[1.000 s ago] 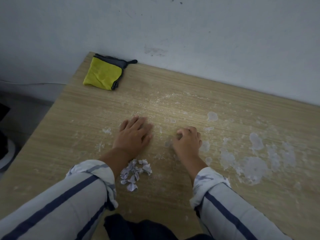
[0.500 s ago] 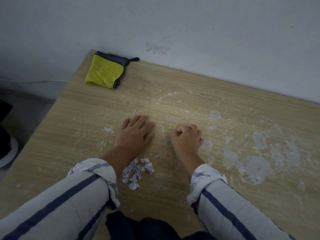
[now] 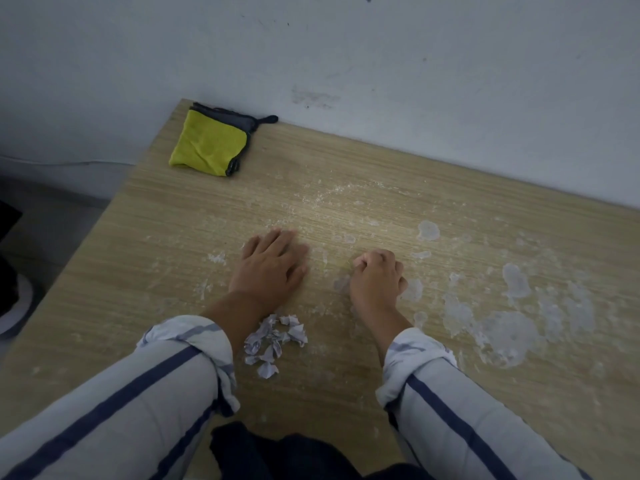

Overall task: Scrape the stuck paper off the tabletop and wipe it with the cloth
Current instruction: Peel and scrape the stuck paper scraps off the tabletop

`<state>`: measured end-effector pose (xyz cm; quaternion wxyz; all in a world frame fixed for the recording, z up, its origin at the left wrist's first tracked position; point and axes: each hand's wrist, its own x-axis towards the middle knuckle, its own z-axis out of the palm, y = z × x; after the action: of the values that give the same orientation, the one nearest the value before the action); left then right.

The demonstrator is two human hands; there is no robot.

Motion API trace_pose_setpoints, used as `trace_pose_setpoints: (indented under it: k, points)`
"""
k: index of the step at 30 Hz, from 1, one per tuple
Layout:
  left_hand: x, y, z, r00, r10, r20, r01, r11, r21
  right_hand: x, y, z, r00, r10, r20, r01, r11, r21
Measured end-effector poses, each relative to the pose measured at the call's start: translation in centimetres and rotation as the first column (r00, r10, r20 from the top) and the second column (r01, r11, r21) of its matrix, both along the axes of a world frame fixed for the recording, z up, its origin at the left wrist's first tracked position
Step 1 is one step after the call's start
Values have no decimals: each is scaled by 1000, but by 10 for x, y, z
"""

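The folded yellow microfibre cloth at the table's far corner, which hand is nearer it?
Left. The left hand lies flat, below-right of the cloth; the curled right hand is farther right.

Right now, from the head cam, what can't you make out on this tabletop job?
- Right hand: fingers curled under, so whether it holds a scraper or only uses nails is hidden by the hand itself.
- Tabletop under the flat left hand: covered by the palm.
- Stuck paper patches: run toward the right frame edge; their full extent is cut off.
- Yellow cloth: folded, its underside unseen.
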<state>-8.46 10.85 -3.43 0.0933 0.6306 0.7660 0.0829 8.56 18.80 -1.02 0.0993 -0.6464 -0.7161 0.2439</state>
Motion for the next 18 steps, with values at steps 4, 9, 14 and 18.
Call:
trace_pose_setpoints:
  k: [4, 9, 14, 18]
  points:
    - [0, 0, 0, 1000, 2, 0, -2, 1000, -6, 2, 0, -1, 1000, 7, -13, -7, 1000, -4]
    - [0, 0, -1, 1000, -3, -7, 3, 1000, -8, 2, -3, -2, 999, 50, 12, -50, 999, 5]
    - [0, 1, -1, 1000, -2, -1, 2, 1000, -6, -1, 0, -1, 997, 47, 55, -49, 998, 29]
    - [-1, 1, -1, 1000, -3, 1, 3, 1000, -1, 1, -2, -1, 999, 36, 18, -37, 999, 29]
